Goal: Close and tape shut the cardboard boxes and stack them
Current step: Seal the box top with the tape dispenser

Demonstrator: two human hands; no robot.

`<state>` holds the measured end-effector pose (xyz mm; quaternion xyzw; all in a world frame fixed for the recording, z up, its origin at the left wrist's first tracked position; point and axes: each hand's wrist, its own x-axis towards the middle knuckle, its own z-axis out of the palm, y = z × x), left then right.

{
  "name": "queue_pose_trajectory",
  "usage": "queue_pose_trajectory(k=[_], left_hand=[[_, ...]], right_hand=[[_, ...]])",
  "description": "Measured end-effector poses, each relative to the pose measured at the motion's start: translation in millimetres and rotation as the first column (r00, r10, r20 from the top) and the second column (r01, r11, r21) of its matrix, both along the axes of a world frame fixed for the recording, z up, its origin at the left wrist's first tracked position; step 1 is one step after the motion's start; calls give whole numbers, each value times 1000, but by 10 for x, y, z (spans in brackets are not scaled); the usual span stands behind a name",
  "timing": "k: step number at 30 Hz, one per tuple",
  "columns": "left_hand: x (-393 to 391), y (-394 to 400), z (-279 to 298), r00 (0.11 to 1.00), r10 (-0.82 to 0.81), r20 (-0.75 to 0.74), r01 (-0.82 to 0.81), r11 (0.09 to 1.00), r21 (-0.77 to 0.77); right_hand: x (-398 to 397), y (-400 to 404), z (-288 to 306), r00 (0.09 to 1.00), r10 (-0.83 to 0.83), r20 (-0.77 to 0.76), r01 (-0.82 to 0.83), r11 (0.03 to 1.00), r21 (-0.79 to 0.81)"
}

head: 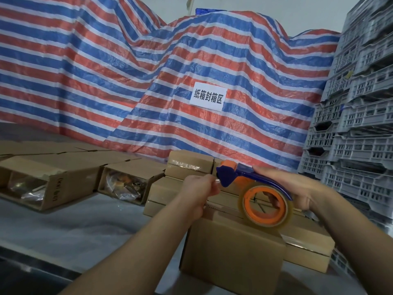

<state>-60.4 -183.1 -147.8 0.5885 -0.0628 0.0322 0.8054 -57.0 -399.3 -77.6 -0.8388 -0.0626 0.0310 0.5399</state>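
Note:
A closed cardboard box (231,254) stands at the table's near edge, below both hands. My right hand (297,188) grips a blue and orange tape dispenser (251,179) with a roll of clear tape (265,206), held above that box. My left hand (200,188) pinches the loose tape end at the dispenser's blue head. Behind the hands lies a stack of taped boxes (189,165). Two open boxes (49,184) (127,182) with packets inside lie on their sides at the left.
The grey table (74,228) runs left and forward. A red, white and blue striped tarp (148,81) with a white paper sign (208,96) hangs behind. Grey plastic crates (357,113) are stacked high on the right. Flat cardboard (42,146) lies at the far left.

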Motion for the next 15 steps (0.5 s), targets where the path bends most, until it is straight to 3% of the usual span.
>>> queue_pose_trajectory(k=[6, 11, 13, 15], left_hand=[[106, 84, -123, 991, 32, -133, -63, 969, -241], [119, 46, -189, 981, 5, -196, -96, 885, -455], [130, 98, -223, 980, 46, -192, -121, 910, -396], [137, 176, -292, 975, 163, -148, -186, 971, -152]], right_hand=[[-50, -118, 101, 996, -3, -86, -3, 997, -71], [-51, -46, 180, 989, 67, -133, -83, 990, -114], [-59, 15, 198, 987, 82, -136, -104, 982, -160], [-48, 41, 181, 989, 81, -121, -101, 981, -164]])
